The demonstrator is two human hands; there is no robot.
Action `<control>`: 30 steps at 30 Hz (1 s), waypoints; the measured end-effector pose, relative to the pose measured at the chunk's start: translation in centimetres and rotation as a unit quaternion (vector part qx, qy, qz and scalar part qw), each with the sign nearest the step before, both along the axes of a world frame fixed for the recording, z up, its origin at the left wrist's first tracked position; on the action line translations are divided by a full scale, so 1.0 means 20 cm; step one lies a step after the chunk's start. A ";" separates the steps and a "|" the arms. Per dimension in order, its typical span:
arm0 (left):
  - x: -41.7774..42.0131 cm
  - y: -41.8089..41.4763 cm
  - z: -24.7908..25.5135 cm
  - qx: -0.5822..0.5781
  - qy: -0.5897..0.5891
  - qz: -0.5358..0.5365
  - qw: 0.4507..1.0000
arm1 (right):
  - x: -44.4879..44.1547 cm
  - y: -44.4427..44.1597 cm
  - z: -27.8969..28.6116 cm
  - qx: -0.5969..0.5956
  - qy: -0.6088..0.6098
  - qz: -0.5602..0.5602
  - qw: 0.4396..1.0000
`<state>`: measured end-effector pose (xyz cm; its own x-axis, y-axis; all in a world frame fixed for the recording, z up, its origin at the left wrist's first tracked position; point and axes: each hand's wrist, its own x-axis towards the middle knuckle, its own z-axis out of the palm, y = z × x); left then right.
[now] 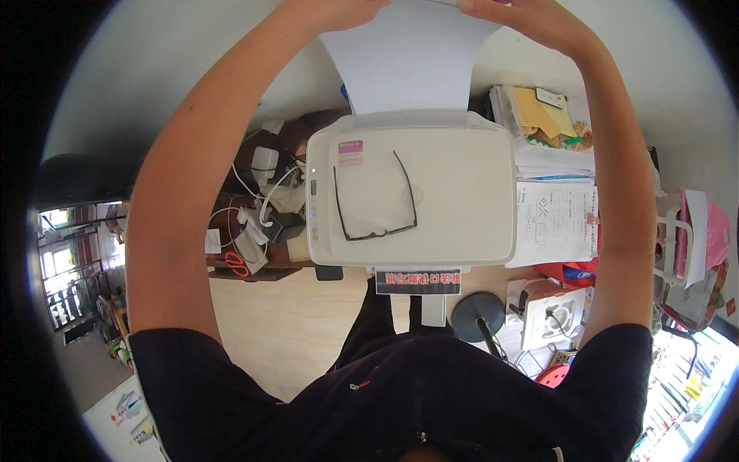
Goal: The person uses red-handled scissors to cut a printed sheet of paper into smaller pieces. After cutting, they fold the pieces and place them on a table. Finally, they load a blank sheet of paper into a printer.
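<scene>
White paper (413,63) stands up from the rear feed of a white printer (462,190). At the top edge of the view, my left hand (346,11) and my right hand (508,14) are at either side of the paper's upper end. My right hand's fingertips meet a thin edge there; both hands are partly cut off, and the left grip is not clear. Black-framed glasses (378,233) lie with their arms unfolded on the printer's lid. A printed sheet (418,282) sticks out from the printer's front.
Left of the printer are white cables, adapters and red-handled scissors (236,264). To its right, a clear plastic bin (554,157) and stacked printed papers (554,222) sit close by. A round black stand base (477,316) and a white box (552,317) are below the desk edge.
</scene>
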<state>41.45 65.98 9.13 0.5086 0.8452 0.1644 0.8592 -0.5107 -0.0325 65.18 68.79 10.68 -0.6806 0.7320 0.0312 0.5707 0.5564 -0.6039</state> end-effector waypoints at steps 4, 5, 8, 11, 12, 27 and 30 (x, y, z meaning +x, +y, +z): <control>0.07 0.05 -0.05 -0.005 0.011 -0.025 1.000 | -0.04 -0.04 0.09 0.024 -0.107 0.014 0.994; 0.05 0.02 -0.07 -0.017 0.014 -0.013 1.000 | -0.09 -0.07 0.10 0.013 -0.125 0.022 0.992; 0.05 0.04 -0.07 0.008 0.022 -0.044 0.999 | -0.14 -0.11 0.15 0.049 -0.176 0.032 0.983; 0.08 0.02 -0.03 0.005 0.026 -0.031 0.999 | -0.17 -0.06 0.11 0.084 -0.201 0.038 0.975; 0.08 0.03 -0.04 0.003 0.022 -0.032 0.999 | -0.18 -0.04 0.08 0.092 -0.208 0.038 0.973; 0.04 0.02 -0.09 0.029 0.015 -0.048 0.998 | -0.18 -0.02 0.05 -0.016 -0.177 0.097 0.979; 0.06 0.03 -0.09 0.051 -0.011 -0.056 0.997 | -0.20 0.06 -0.01 0.080 -0.253 0.088 0.960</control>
